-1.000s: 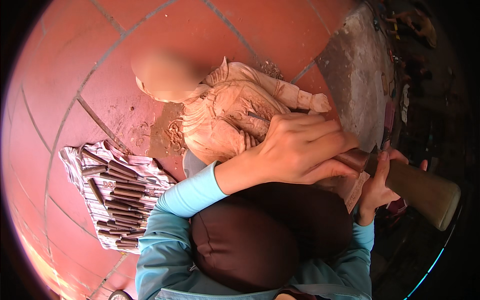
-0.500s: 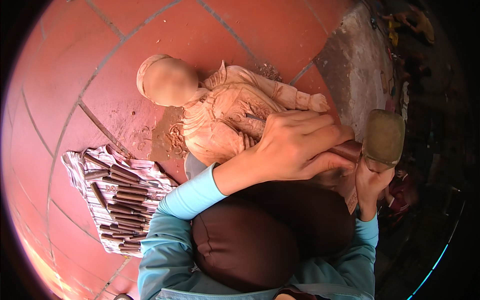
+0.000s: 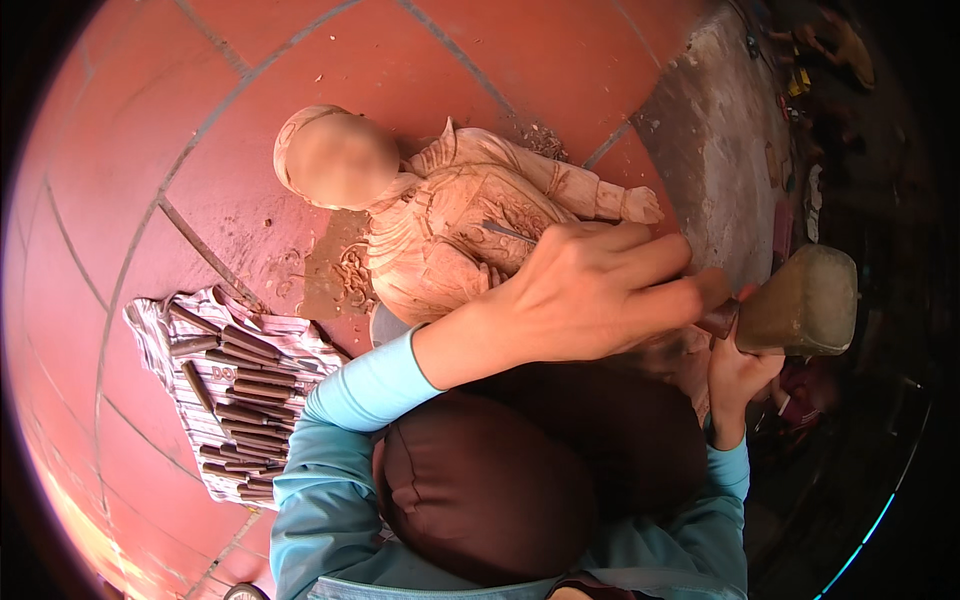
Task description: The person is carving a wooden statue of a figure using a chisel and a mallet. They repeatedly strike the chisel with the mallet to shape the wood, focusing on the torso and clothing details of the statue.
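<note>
While L hand (image 3: 605, 292) is closed round chisel (image 3: 512, 233), blade at carved wooden statue (image 3: 435, 225), R hand (image 3: 738, 380), fingers part-hidden, grips mallet (image 3: 805, 305) at right.

So the floor (image 3: 560, 70) is red tile with grey joints, running up to a rough grey concrete strip (image 3: 722, 120) on the right. Carved wooden figure (image 3: 450, 225) is lying face up over it, can't really see what's directly underneath. Curly shavings (image 3: 352, 280) sit on a brownish patch (image 3: 320, 252) beside it, more near its far arm. Off left, a striped cloth (image 3: 150, 320) is loaded with dark-handled tools (image 3: 265, 375).
</note>
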The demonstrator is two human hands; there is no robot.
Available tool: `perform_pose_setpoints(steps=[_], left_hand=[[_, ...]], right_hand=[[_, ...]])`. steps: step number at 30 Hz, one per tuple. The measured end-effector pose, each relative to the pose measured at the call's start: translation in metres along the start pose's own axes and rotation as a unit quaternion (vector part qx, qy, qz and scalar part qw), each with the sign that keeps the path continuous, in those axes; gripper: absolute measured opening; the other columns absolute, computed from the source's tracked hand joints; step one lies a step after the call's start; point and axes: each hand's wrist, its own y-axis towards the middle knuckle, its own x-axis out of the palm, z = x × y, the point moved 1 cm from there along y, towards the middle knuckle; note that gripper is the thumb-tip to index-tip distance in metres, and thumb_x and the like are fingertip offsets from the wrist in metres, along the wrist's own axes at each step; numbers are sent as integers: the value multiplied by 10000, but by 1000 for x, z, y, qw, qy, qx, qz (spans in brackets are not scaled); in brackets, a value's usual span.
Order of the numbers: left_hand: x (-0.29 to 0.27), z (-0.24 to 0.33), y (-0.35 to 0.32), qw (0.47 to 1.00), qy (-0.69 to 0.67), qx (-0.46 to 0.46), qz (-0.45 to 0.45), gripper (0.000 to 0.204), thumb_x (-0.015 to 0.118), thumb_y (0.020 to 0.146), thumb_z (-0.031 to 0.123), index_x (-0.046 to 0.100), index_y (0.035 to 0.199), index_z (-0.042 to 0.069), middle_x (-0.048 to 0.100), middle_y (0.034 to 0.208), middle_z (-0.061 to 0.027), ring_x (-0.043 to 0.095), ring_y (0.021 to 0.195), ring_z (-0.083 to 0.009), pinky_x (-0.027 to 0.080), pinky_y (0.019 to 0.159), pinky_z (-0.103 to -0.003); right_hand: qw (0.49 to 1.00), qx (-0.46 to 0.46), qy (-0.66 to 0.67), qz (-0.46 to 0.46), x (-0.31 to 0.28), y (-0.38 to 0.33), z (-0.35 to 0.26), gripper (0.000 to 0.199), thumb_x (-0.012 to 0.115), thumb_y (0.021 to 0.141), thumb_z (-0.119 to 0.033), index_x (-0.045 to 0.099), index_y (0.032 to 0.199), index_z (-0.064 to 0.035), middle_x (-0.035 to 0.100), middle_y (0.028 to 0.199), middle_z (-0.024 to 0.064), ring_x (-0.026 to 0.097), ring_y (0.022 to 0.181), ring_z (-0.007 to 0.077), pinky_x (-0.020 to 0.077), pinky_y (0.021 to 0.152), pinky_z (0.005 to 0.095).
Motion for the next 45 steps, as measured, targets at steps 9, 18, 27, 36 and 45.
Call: perform_pose_setpoints(steps=[9, 18, 27, 36, 45], left_hand=[[25, 12, 6, 997, -46, -54, -18, 379, 701, 766, 339, 615, 1027, 78, 531, 767, -30, 565, 600, -184, 466, 516, -294], [20, 7, 10, 996, -61, -63, 1, 378, 715, 755, 337, 621, 1005, 70, 566, 786, -45, 593, 615, -220, 479, 518, -308], [18, 3, 11, 992, -84, -87, 45, 365, 715, 761, 304, 626, 1011, 53, 558, 719, -52, 588, 601, -233, 466, 517, -326], [2, 0, -3, 988, -151, -34, 22, 421, 646, 824, 394, 637, 1002, 13, 534, 663, -40, 558, 542, -204, 438, 475, -314], [-20, -7, -14, 977, -200, 43, 56, 505, 602, 832, 506, 650, 939, 15, 507, 666, -46, 505, 503, -189, 389, 430, -297]], right_hand=[[997, 13, 54, 48, 0, 2, -18, 319, 678, 788, 91, 603, 1094, 39, 650, 1028, 100, 629, 923, 176, 490, 838, 315], [998, 28, 52, 12, -4, -6, -9, 622, 661, 800, 63, 389, 1360, 57, 297, 1501, 180, 403, 1319, 298, 354, 1053, 378], [996, 46, 71, 15, -1, -3, -12, 701, 641, 788, 112, 316, 1405, 50, 419, 1383, 148, 474, 1223, 237, 393, 1018, 339], [993, 17, 98, 58, -4, 17, -43, 616, 644, 807, 81, 344, 1345, 71, 584, 909, 81, 567, 858, 147, 407, 957, 329], [980, -171, -107, -1, -10, 27, -43, 757, 648, 806, 99, 227, 1411, -76, 571, 861, 125, 550, 729, 205, 470, 690, 350]])
